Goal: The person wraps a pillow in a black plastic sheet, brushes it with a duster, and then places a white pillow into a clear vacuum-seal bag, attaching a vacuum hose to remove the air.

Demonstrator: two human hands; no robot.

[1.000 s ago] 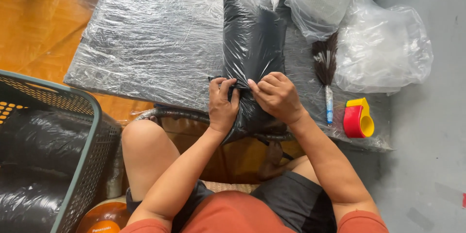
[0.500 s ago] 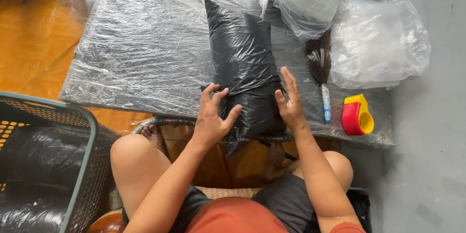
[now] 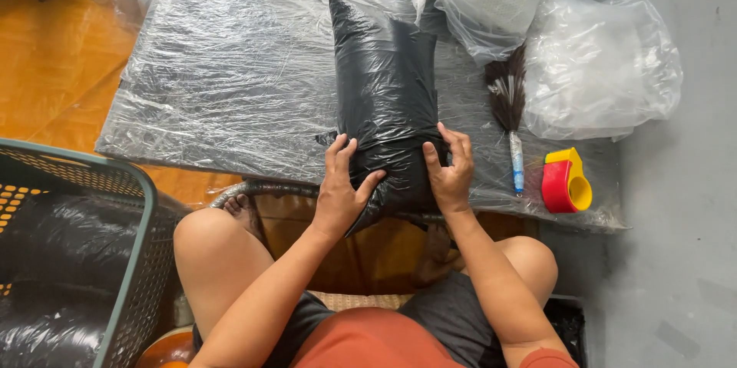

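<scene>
Both hands lie flat with fingers spread, the left hand [image 3: 343, 188] and right hand [image 3: 449, 172] pressing the near end of the black bag [image 3: 384, 99], a soft, slippery, stuffed bundle best held by its sides, lengthwise on the plastic-covered table [image 3: 223, 84].

I see the black bag [image 3: 386, 99] as thin glossy plastic film, heavily wrinkled. The table [image 3: 223, 84] is wrapped in clear crinkled plastic sheet, shiny. Clear bags [image 3: 606, 69] at the right: soft translucent plastic. Tape dispenser [image 3: 566, 181]: hard smooth plastic, red and yellow. Basket [image 3: 130, 260]: matt plastic mesh. Floor [image 3: 46, 69]: glossy orange wood look.
</scene>
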